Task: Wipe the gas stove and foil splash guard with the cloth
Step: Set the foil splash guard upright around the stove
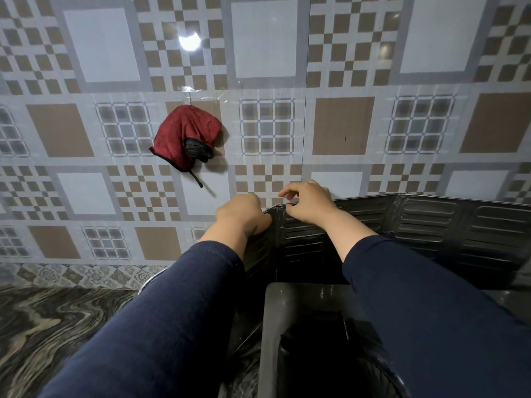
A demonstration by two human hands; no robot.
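The dark ribbed foil splash guard (431, 222) stands around the back and left of the black gas stove (304, 317), against the tiled wall. My left hand (244, 214) grips the guard's upper left corner from outside. My right hand (307, 205) pinches the top edge of the same corner fold, fingers bent over the rim. Both arms wear dark blue sleeves. A red cloth with black trim (186, 136) hangs from a taped hook on the wall, up and left of my hands. Neither hand holds a cloth.
A patterned tile wall (344, 81) fills the upper view, with a light glare on it. A dark marbled countertop (51, 326) lies at lower left, beside the stove.
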